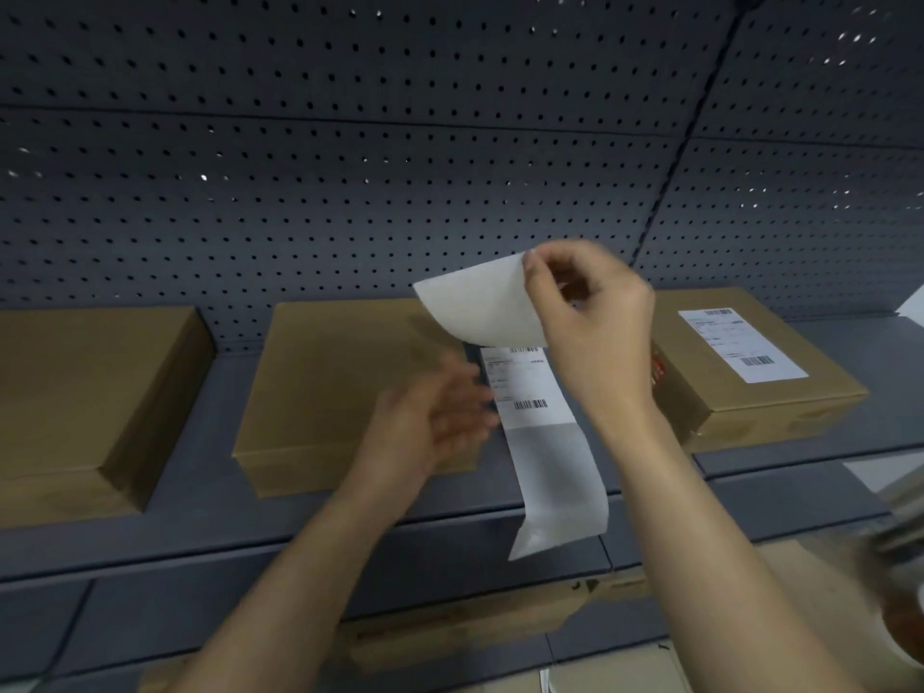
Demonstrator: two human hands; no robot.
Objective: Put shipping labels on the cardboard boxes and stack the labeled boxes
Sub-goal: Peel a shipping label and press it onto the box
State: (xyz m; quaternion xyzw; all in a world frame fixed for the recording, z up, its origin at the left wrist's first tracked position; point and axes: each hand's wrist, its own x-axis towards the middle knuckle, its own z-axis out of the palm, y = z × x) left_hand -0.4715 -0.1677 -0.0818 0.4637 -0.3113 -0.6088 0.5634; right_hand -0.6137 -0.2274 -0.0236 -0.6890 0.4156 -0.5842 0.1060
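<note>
My right hand (590,322) pinches a corner of a white label (480,302) lifted above the shelf, its blank side toward me. Below it a strip of label backing (545,442) with one printed label lies on the shelf and hangs over the front edge. My left hand (435,417), blurred, has relaxed fingers and hovers over the right end of the middle cardboard box (330,387), holding nothing. An unlabeled box (85,392) sits at the left. A box (750,382) at the right carries a label on its top.
The boxes stand on a grey metal shelf (200,512) backed by a dark pegboard wall (400,142). More cardboard boxes (475,622) lie on the level below. A blurred object (900,532) shows at the right edge.
</note>
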